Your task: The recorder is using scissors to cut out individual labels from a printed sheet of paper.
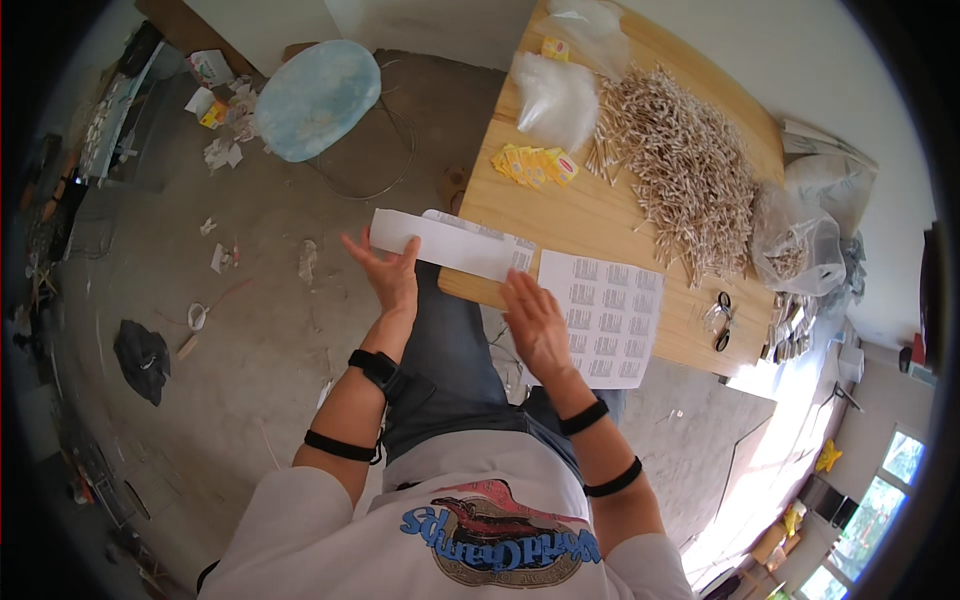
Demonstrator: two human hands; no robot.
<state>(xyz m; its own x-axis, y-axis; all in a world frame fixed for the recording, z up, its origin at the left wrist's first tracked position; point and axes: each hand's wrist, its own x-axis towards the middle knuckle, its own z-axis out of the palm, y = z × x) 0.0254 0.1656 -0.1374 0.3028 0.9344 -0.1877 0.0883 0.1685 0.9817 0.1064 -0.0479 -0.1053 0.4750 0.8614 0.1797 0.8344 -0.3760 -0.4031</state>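
A sheet of paper printed with small text blocks is folded into a long white strip [450,245] at the table's near left corner. My left hand [392,277] grips its left end, thumb on top, with some fingers spread out past the edge. My right hand [537,318] is beside the strip's right end, fingers stretched out and holding nothing; whether the fingertips touch the paper I cannot tell. Right of that hand, a flat printed sheet [612,312] with rows of text blocks lies partly over the table's front edge.
On the wooden table [500,205] lie a big heap of cotton swabs [690,165], yellow cards [535,165], clear plastic bags [558,98] and black-handled scissors [723,322]. A bag of swabs [795,255] stands at the right. A light blue round stool [318,100] and paper scraps [222,153] are on the floor.
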